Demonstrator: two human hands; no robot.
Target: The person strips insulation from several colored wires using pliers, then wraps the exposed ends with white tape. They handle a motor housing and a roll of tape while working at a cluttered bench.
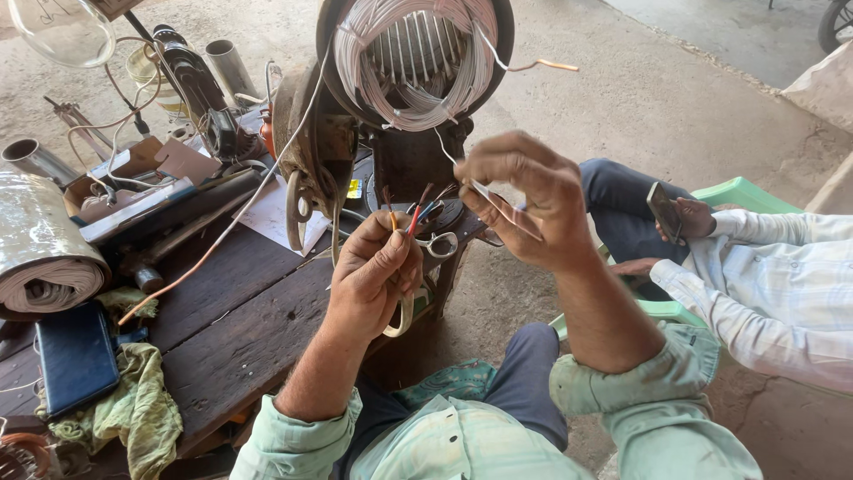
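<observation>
Hands (444, 240) closed on wires (410, 216), scissors (437, 244)

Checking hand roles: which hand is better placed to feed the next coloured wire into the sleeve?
Probably the left hand: it already grips the bundle of coloured wires, their ends fanned up beside the scissors. The right hand pinches the thin sleeve just above them.

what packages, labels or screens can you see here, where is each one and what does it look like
Cardboard box: far left of the bench, open, brown, holding wires.
Sticker: on the dark machine under the wire coil, small, yellow.
Phone: in another person's hand at right, slim, dark, screen too angled to read.
Dark blue case: near left bench edge, flat, rectangular.
</observation>
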